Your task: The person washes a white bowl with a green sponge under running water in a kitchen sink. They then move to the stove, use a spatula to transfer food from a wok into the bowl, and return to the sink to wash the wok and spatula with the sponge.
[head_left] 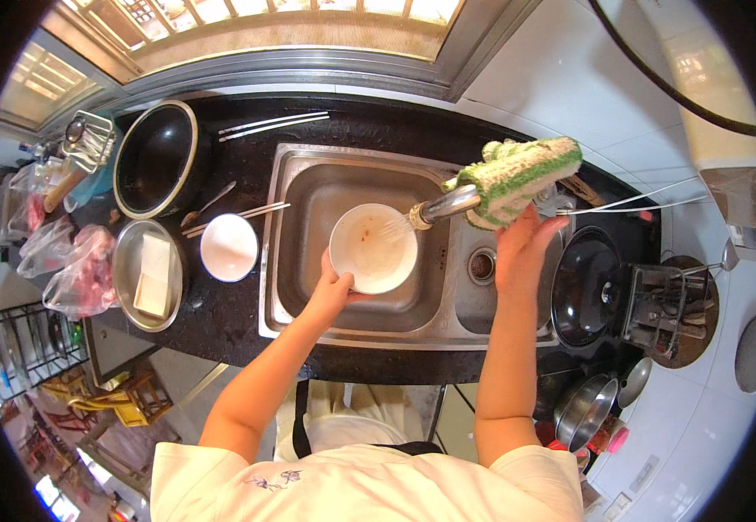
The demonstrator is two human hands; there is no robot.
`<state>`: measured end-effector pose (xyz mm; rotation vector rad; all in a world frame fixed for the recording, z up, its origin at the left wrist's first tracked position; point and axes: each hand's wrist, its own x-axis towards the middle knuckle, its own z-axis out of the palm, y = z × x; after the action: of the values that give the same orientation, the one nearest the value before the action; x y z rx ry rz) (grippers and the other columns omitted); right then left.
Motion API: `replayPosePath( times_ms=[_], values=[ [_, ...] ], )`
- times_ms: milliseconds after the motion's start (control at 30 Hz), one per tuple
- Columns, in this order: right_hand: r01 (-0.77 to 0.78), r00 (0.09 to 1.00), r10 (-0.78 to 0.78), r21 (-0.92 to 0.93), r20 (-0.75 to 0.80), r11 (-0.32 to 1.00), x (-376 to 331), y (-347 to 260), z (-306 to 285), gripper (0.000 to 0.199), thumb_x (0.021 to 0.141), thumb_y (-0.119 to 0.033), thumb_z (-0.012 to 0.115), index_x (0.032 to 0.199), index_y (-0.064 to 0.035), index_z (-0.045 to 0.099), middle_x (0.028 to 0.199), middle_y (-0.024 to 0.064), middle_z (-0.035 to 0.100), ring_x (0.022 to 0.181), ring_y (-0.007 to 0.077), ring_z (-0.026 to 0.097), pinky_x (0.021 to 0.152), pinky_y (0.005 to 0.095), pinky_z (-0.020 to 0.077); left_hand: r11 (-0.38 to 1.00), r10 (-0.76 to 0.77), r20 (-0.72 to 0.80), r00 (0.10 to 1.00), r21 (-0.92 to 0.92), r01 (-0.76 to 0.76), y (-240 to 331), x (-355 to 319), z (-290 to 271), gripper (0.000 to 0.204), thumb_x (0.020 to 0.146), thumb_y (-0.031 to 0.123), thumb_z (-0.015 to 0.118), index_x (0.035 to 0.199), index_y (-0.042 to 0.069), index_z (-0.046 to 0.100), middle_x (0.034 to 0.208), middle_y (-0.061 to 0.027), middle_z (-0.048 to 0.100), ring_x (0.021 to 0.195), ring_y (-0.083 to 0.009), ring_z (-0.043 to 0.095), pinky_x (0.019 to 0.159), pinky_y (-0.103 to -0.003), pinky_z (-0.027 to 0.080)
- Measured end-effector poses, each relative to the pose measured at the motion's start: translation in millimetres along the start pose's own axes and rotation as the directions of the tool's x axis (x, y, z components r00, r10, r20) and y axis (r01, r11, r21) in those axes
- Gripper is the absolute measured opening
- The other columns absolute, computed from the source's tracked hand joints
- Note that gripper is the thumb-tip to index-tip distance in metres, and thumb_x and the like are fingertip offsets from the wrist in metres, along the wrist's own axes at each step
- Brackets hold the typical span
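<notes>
Bowl (376,265) gripped in left hand (339,280) over the sink (308,217), under water (395,228) from the tap (450,205); apparently being rinsed. Right hand (521,248) raised at the green cloth (528,178); cannot tell its grip. Next, probably: tilt to wash out brown specks (367,234).

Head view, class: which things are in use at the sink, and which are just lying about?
In use:
- white bowl, in the left hand
- tap, running into it
- sink beneath

Apparently lying about:
- chopsticks near the window
- spoon
- black lid
</notes>
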<state>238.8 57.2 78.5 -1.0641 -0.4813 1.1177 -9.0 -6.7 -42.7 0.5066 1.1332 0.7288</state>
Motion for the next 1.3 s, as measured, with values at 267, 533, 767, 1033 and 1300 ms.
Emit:
replayPosePath(
  times_ms=[267, 533, 767, 1033, 1300],
  values=[
    [0.306, 0.920, -0.305, -0.033, -0.245, 0.951, -73.8, -92.9, 45.4, 0.061, 0.074, -0.019, 0.057, 0.131, 0.0008, 0.042, 0.125, 0.0126, 0.050, 0.113, 0.0279, 0.050, 0.094, 0.0422, 0.0440, 0.996, 0.010, 0.043, 0.999, -0.089, -0.006, 18.9, -13.6, 11.6, 0.069, 0.082, 0.001, 0.039, 0.142, 0.018, 0.008, 0.136, -0.0155, 0.031, 0.116, -0.0335, 0.051, 0.084, -0.045, 0.056],
    [0.304, 0.952, -0.300, -0.327, 0.064, 0.895, -109.0, -14.2, -45.8, 0.045, 0.078, -0.010, 0.061, 0.119, 0.0009, 0.050, 0.116, 0.0143, 0.055, 0.103, 0.0233, 0.058, 0.079, 0.0344, 0.0527, 0.997, -0.015, 0.012, 1.000, -0.078, 0.016, 14.1, -10.4, 15.6, 0.069, 0.084, 0.013, 0.042, 0.144, 0.022, 0.008, 0.139, -0.0128, 0.028, 0.125, -0.0331, 0.040, 0.083, -0.048, 0.055],
    [0.229, 0.972, -0.016, -0.936, 0.234, 0.268, -52.0, 176.4, -27.1, 0.043, 0.083, -0.017, 0.062, 0.120, 0.0011, 0.049, 0.128, 0.0222, 0.041, 0.115, 0.0387, 0.042, 0.100, 0.0441, 0.0323, 0.970, 0.102, -0.038, 0.994, 0.226, -0.091, -5.2, 7.8, 18.6, 0.060, 0.094, 0.039, 0.046, 0.144, 0.020, 0.018, 0.141, -0.0151, 0.026, 0.125, -0.0321, 0.037, 0.078, -0.045, 0.055],
    [-0.168, 0.936, 0.318, -0.600, 0.153, 0.782, -26.1, 255.7, -10.2, 0.043, 0.095, -0.028, 0.047, 0.126, 0.0017, 0.046, 0.118, 0.0184, 0.053, 0.112, 0.0332, 0.048, 0.098, 0.0391, 0.0348, 0.972, 0.226, -0.059, 0.972, 0.073, -0.222, -64.0, 59.4, -10.2, 0.059, 0.098, 0.042, 0.039, 0.144, 0.013, 0.017, 0.141, -0.0173, 0.029, 0.130, -0.0323, 0.030, 0.092, -0.042, 0.047],
    [-0.061, 0.730, 0.601, -0.844, 0.326, 0.532, -23.3, 234.0, 0.6, 0.032, 0.091, -0.025, 0.050, 0.101, 0.0035, 0.061, 0.097, 0.0175, 0.062, 0.094, 0.0251, 0.059, 0.083, 0.0370, 0.0452, 0.884, 0.429, -0.094, 0.898, 0.249, -0.396, -58.8, 77.3, -25.1, 0.052, 0.099, 0.036, 0.038, 0.141, 0.009, 0.026, 0.136, -0.0195, 0.036, 0.125, -0.0326, 0.039, 0.105, -0.041, 0.030]
  ],
)
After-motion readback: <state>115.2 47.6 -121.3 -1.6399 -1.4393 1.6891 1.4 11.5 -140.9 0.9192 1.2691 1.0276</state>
